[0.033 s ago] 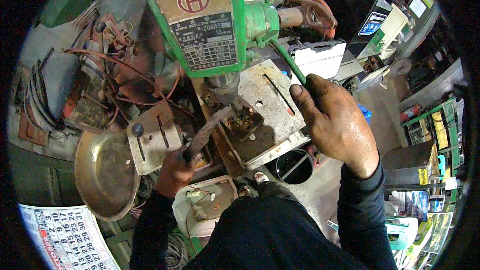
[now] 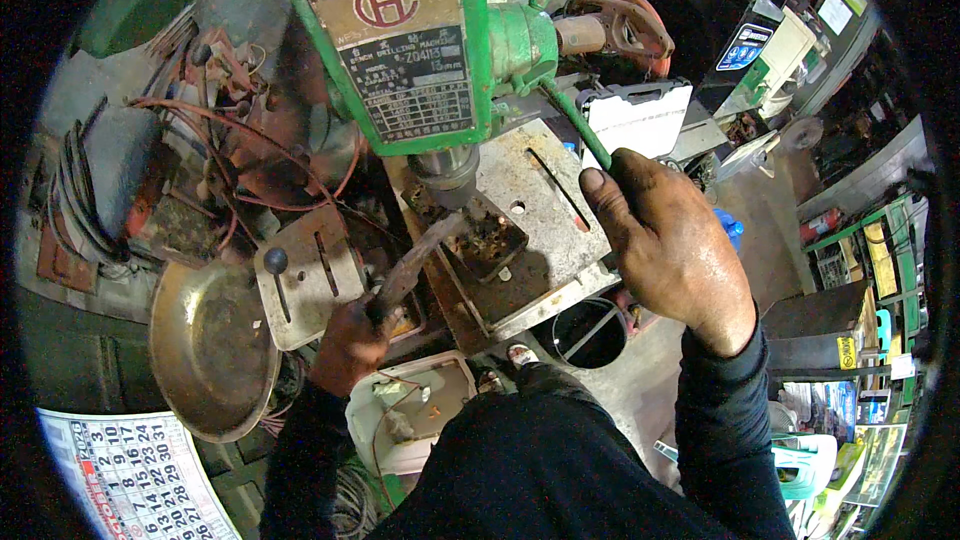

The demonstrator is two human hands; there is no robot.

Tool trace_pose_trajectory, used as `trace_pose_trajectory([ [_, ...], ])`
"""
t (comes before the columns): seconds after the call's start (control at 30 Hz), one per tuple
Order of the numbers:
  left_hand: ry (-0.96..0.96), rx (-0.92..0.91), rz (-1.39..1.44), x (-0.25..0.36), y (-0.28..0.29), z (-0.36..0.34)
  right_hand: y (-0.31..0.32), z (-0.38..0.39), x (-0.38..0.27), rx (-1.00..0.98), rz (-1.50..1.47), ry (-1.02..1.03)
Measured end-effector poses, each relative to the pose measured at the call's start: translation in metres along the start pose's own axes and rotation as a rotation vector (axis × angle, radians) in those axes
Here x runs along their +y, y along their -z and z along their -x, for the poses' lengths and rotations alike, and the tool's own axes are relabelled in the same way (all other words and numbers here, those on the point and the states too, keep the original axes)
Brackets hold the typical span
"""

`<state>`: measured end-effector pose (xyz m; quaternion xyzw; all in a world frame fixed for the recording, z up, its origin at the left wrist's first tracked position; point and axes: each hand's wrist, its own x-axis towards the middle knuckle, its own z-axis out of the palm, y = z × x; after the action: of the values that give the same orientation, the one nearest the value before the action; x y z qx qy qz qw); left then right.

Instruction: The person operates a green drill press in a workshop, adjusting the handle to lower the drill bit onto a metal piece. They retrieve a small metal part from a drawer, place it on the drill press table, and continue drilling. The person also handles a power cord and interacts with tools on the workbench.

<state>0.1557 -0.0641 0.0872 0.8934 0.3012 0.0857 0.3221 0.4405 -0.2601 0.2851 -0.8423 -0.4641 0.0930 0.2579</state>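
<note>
Metal strip [image 2: 415,265]: long, rusty, curved

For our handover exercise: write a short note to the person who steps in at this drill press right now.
Right hand grips the green feed lever.
Left hand holds a flat metal bar, its far end under the chuck on the drill table.
Done: bar in place under the chuck.
Left: whether the bit touches the bar cannot be seen; no hole shows in it yet.

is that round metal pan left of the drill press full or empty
Empty. The round metal pan shows only its bare, rusty inner surface, with nothing lying in it. It sits beside the left hand, which grips a metal strip.
</note>
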Motion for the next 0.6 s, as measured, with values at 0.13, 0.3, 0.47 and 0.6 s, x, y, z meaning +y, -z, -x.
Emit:
trace_pose_trajectory([
  [0.13,-0.068,0.02,-0.046,-0.002,-0.001,-0.001,0.003,-0.001,0.0,-0.004,0.011,0.013],
  [0.3,-0.016,0.04,-0.056,-0.011,-0.007,-0.005,0.005,-0.007,-0.004,0.035,0.088,0.057],
  [0.47,-0.174,0.154,0.032,-0.014,-0.013,-0.002,0.006,-0.007,-0.002,-0.009,0.06,0.042],
  [0.6,-0.128,0.115,0.026,-0.011,-0.011,-0.004,0.004,-0.007,0.001,-0.006,0.004,0.047],
])
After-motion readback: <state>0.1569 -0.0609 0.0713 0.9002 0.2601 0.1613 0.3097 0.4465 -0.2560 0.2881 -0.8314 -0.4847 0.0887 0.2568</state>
